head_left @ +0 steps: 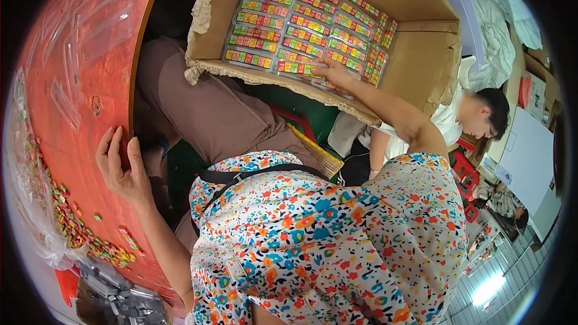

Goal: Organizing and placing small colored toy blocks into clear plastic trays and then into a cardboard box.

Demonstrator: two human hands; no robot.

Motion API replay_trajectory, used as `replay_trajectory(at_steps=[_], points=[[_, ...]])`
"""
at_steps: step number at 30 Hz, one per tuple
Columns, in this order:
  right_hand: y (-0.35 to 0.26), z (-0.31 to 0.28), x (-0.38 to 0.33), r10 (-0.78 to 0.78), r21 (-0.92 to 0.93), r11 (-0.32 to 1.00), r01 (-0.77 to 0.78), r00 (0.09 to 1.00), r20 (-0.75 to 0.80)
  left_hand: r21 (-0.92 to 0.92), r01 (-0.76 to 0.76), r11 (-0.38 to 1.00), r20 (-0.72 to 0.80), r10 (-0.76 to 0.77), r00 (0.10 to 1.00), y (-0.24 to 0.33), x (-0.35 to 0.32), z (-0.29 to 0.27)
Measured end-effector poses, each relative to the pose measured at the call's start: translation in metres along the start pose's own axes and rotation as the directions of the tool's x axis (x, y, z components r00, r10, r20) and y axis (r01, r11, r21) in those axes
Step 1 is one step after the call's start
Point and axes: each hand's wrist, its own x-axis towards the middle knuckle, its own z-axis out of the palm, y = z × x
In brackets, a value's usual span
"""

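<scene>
A person in a flowery shirt [283, 229] is reaching with the right hand [331, 73] into an open, ragged-edged cardboard box [421, 54]. Clear packs [262, 20] of small red, yellow and green blocks are lying in rows inside the box, and the right fingers are touching one near the wall closest to the wearer; whether that grip is pinching it, I cannot tell. The left hand [125, 174] is resting at the edge of a red counter [84, 162], its grip relaxed and released. Loose coloured blocks [114, 251] are lying scattered on the counter, beside a clear plastic bag [36, 210]. On the right, a co-worker [445, 121] in white is looking down.
</scene>
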Motion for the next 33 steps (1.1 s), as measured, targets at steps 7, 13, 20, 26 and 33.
replay_trajectory(at_steps=[7, 13, 20, 26, 33], points=[[0.001, 0.007, 0.012, -0.413, -0.851, 0.355, 0.387, 0.881, 0.229, -0.01, 0.025, 1.0, -0.002, -0.025, 1.0, 0.001, 0.003, 0.001], [-0.024, 0.008, 0.011, -0.436, -0.809, 0.261, 0.526, 0.812, 0.388, -0.027, -0.002, 1.0, -0.061, 0.001, 0.998, 0.004, 0.002, -0.001], [-0.087, -0.02, 0.0, -0.469, -0.734, 0.576, 0.36, 0.881, 0.064, -0.266, -0.107, 0.958, -0.239, 0.042, 0.97, 0.01, -0.025, -0.008], [-0.247, 0.058, -0.01, -0.887, -0.567, 0.335, 0.753, 0.455, 0.08, 0.149, 0.07, 0.986, -0.353, -0.013, 0.936, -0.009, -0.108, -0.075], [-0.278, 0.296, -0.11, -0.677, -0.329, 0.212, 0.92, 0.381, 0.63, -0.168, 0.82, 0.548, -0.497, -0.765, 0.41, -0.043, -0.21, -0.146]])
